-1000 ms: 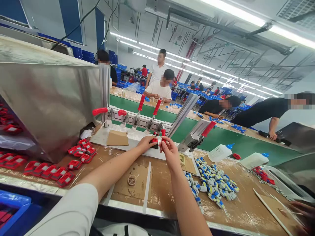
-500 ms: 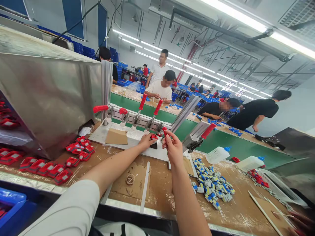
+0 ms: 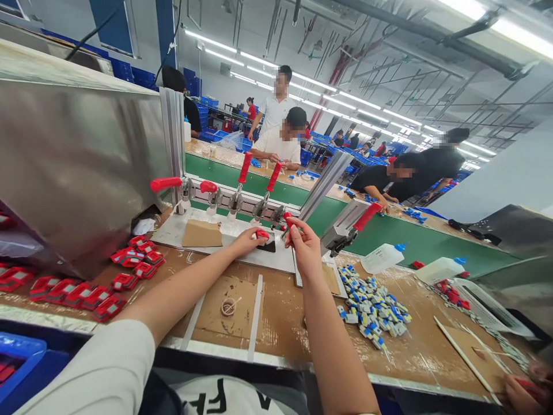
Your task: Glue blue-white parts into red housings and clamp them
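My left hand [image 3: 246, 241] is closed on a small red part [image 3: 262, 234] over a black pad [image 3: 268, 244] on the white base board [image 3: 166, 231]. My right hand [image 3: 305, 245] has its fingers closed around the red handle [image 3: 287, 215] of the rightmost toggle clamp on the rail. Farther left along that rail are several more clamps; two red handles [image 3: 244, 168] point up, and another red handle [image 3: 166, 184] lies over to the left. A piece of cardboard [image 3: 201, 234] rests on the board left of my left hand.
Red-and-grey parts [image 3: 100, 297] lie in rows at left beside a metal housing [image 3: 82, 173]. To the right are a heap of blue, white and yellow pieces [image 3: 375, 308], two bottles [image 3: 383, 257] and a separate clamp [image 3: 345, 236]. Another person's hand [image 3: 518, 395] is at lower right.
My left hand has drawn the red part slightly left, away from the clamp. My right hand stays on the clamp handle. The whole view has shifted a little.
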The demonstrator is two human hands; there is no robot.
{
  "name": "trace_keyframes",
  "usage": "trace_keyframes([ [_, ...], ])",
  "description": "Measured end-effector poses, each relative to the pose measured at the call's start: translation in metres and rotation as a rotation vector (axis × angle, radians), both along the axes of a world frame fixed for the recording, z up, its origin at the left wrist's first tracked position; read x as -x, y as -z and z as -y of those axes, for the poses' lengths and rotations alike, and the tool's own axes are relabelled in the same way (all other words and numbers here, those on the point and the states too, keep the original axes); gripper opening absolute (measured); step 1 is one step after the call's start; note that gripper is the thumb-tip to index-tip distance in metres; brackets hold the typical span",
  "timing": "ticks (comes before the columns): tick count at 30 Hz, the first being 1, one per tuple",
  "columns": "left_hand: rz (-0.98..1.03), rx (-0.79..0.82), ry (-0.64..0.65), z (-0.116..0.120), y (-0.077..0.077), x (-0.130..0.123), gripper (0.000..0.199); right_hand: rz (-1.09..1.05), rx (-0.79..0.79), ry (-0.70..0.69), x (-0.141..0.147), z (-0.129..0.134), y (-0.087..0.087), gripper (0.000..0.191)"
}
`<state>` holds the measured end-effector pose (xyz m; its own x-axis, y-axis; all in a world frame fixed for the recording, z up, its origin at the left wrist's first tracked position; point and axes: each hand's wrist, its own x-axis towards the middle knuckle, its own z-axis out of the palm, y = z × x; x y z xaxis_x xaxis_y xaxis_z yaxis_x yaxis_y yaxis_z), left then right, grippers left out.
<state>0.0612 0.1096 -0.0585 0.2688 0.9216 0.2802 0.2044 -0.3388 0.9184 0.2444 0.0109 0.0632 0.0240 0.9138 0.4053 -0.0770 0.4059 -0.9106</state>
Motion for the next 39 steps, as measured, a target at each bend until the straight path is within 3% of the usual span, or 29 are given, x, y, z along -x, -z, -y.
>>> trace_keyframes([
  [8, 0.073, 0.059, -0.035, 0.02, 0.0, 0.022, 0.048, -0.113, -0.052, 0.16, 0.014, -0.009, -0.013, 0.049],
  [15, 0.191, 0.117, -0.059, 0.021, 0.004, 0.026, 0.053, -0.26, -0.048, 0.192, 0.019, -0.046, -0.05, 0.053],
  [17, 0.222, 0.132, -0.06, 0.02, 0.004, 0.027, 0.055, -0.269, -0.067, 0.171, 0.016, -0.053, -0.05, 0.053],
  [20, 0.259, 0.146, -0.065, 0.02, 0.003, 0.028, 0.056, -0.244, -0.095, 0.175, 0.009, -0.052, -0.02, 0.053],
  [23, 0.296, 0.16, -0.072, 0.021, 0.002, 0.029, 0.056, -0.003, -0.044, 0.357, 0.004, -0.046, 0.036, 0.052],
  [26, 0.338, 0.185, -0.074, 0.022, 0.0, 0.03, 0.057, 0.226, 0.037, 0.301, 0.004, -0.051, 0.087, 0.039],
  [28, 0.364, 0.202, -0.074, 0.022, -0.002, 0.03, 0.058, 0.429, 0.057, 0.221, 0.007, -0.059, 0.107, 0.04],
  [32, 0.401, 0.246, -0.097, 0.02, -0.004, 0.031, 0.059, 0.867, 0.014, 0.152, 0.013, -0.076, 0.121, 0.042],
  [39, 0.451, 0.421, -0.12, 0.019, -0.008, 0.041, 0.064, 0.744, -0.018, 0.202, 0.019, -0.072, 0.13, 0.034],
])
